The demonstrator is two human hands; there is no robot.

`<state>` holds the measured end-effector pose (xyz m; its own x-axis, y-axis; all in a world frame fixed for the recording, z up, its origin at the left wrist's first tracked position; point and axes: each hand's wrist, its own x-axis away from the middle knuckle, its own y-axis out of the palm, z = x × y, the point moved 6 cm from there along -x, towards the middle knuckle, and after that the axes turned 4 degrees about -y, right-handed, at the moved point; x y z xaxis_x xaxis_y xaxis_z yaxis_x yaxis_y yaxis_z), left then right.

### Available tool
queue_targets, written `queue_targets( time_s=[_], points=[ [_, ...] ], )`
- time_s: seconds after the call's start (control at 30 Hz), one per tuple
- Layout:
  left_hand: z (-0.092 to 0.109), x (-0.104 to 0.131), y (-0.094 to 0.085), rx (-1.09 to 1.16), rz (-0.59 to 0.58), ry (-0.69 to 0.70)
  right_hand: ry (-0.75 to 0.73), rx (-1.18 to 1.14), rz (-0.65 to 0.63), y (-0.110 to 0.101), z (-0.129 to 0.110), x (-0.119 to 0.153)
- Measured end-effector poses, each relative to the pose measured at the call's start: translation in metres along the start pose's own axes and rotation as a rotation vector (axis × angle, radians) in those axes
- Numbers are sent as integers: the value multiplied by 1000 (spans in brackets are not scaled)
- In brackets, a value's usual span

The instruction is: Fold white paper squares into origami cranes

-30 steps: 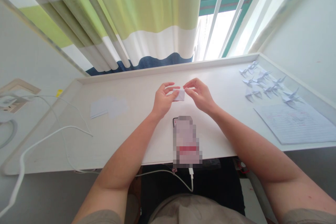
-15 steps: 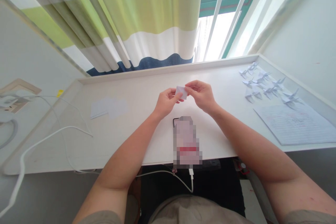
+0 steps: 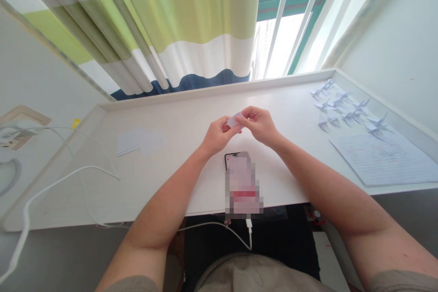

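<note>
Between my two hands is a small folded piece of white paper (image 3: 234, 120), held above the middle of the desk. My left hand (image 3: 218, 134) grips its left and lower side, thumb on the near face. On the right edge and upper corner, my right hand (image 3: 258, 123) pinches it with thumb and index finger. The fingers hide part of the paper, so its exact folds cannot be made out. Below the hands lies a phone (image 3: 241, 182), its screen blurred out, with a white charging cable (image 3: 249, 228) at its near end.
Several folded paper cranes (image 3: 342, 100) stand at the right rear of the white desk (image 3: 191, 182). Nearer me is a written sheet (image 3: 386, 159). Loose white paper squares (image 3: 130, 141) lie at the left. A white cable (image 3: 65, 173) crosses the desk's left end.
The paper has tilted between my hands. My right hand has moved slightly left, and its thumb now covers more of the paper. The view has shifted a little.
</note>
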<state>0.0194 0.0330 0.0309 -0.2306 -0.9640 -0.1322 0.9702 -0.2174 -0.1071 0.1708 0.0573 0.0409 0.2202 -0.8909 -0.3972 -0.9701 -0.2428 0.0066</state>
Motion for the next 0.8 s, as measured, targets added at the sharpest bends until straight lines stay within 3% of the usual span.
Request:
queue_targets(
  time_s=[0.1, 0.3, 0.53, 0.73, 0.8],
  points=[
    [-3, 1, 1, 5, -17, -39, 1, 32, 31, -3, 2, 0],
    [-3, 1, 2, 4, -52, -13, 13, 28, -106, 4, -4, 3],
    [-3, 1, 0, -35, -70, -34, 10, -93, -146, 9, -11, 4],
    [0, 2, 4, -56, -104, -31, 21, -41, -33, -1, -8, 2],
    [1, 3, 5, -90, -115, -15, 41, -60, -72, 2, -8, 2]
  ],
)
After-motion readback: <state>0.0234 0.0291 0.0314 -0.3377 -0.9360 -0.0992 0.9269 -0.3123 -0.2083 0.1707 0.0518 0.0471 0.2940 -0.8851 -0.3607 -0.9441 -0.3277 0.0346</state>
